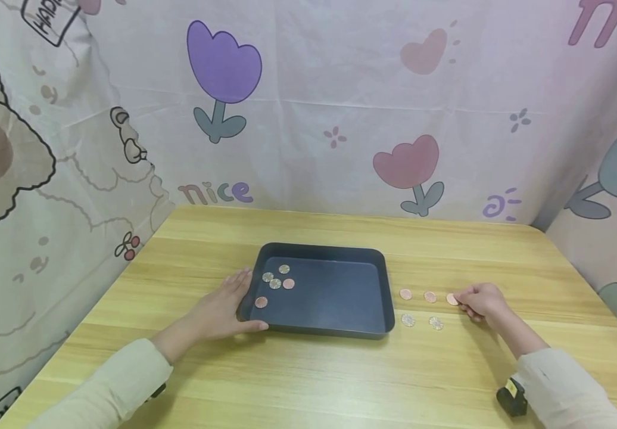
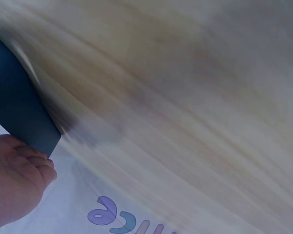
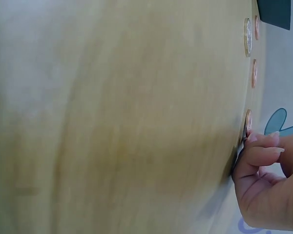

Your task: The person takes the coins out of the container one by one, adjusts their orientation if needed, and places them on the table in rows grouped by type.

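A dark blue tray (image 1: 335,298) lies mid-table with several coins (image 1: 275,283) in its left part. My left hand (image 1: 233,301) rests flat against the tray's left edge, fingers straight, thumb along the front corner. The left wrist view shows the same hand (image 2: 39,168) beside the tray's wall (image 2: 14,107). Right of the tray several coins lie on the table. My right hand (image 1: 461,304) pinches the rightmost copper coin (image 1: 452,299), which still lies on the wood. In the right wrist view the fingertips (image 3: 263,141) sit on that coin (image 3: 247,124).
Two more copper coins (image 1: 405,294) (image 1: 430,297) and two silver coins (image 1: 407,320) (image 1: 436,323) lie between the tray and my right hand. The wooden table (image 1: 308,381) is enclosed by a printed cloth backdrop (image 1: 308,119) at the back and both sides.
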Motion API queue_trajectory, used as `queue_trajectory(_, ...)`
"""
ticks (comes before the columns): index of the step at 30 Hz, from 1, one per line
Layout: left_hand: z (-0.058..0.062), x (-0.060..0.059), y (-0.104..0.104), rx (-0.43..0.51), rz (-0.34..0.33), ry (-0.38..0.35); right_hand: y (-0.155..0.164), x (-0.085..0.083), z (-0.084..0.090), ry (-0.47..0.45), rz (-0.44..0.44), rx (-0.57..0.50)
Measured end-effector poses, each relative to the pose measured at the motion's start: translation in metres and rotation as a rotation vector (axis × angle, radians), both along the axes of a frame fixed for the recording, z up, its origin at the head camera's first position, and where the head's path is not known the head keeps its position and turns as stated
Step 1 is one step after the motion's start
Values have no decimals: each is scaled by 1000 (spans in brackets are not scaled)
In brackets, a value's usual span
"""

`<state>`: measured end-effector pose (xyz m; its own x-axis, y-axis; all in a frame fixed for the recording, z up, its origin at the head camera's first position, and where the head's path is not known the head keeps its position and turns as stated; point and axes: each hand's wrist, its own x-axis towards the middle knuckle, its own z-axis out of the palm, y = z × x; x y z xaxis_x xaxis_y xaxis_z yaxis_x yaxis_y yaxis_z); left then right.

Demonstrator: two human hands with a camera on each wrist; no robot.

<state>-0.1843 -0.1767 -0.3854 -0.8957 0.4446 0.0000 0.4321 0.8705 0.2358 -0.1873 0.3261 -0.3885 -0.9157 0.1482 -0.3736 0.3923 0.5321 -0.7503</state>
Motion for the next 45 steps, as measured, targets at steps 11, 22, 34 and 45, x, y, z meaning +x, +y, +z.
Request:
queue_trajectory(11, -1, 0, 0, 11, -11, 22, -2, 3, 2, 41, 3, 47)
queue_trajectory(22, 2, 1, 0, -2, -10, 9, -29, 4, 10, 227, 53, 67)
queue_trajectory(34, 3, 1, 0, -10, -7, -3, -81, -10, 28, 401, 49, -75)
queue_trajectory(45, 1, 1, 0, 3, -13, 19, -138, -23, 26, 439, 122, -265)
